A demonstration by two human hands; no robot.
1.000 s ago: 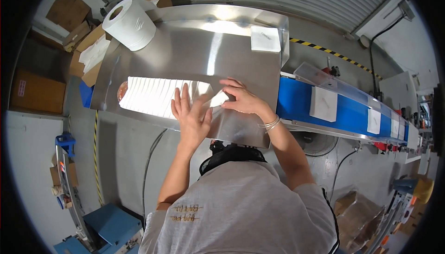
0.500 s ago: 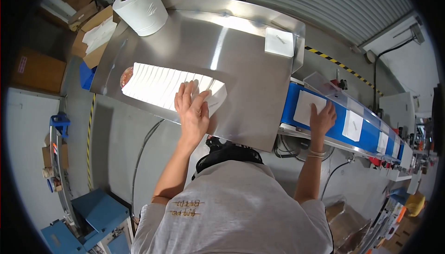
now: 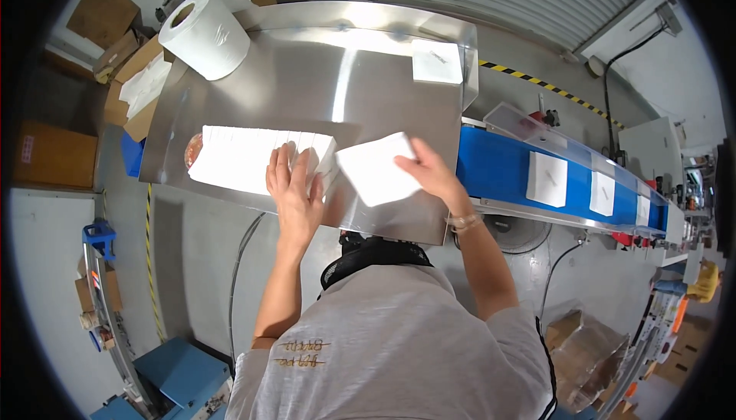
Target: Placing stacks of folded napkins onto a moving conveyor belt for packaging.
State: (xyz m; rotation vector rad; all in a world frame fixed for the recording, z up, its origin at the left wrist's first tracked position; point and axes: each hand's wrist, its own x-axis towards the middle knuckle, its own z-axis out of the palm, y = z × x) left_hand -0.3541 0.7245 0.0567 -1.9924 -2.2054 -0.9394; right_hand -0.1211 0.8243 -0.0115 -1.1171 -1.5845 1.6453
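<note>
A row of white square packets [image 3: 238, 161] stands on edge, packed face to face, along the near left part of the steel table [image 3: 295, 75]. My left hand [image 3: 295, 194] lies over its right end, fingers stretched out and apart across the tops. Just right of the row, my right hand [image 3: 435, 175] pinches a single white packet [image 3: 377, 168] by its right edge, thumb on top. That packet is held over the table with its broad face up. At the row's left end sits a round reddish object [image 3: 193, 152], partly hidden.
A blue conveyor belt [image 3: 498, 163] runs rightward from the table, carrying several flat white packets [image 3: 547, 179] beside a clear guard [image 3: 529, 132]. A big white roll [image 3: 211, 44] stands at the back left; another white packet [image 3: 437, 61] lies at the back right. Cardboard box [image 3: 142, 86] at left.
My right hand has left the conveyor and come left over the table, where it now holds a packet. Packets on the belt have moved right. My left hand stays on the row.
</note>
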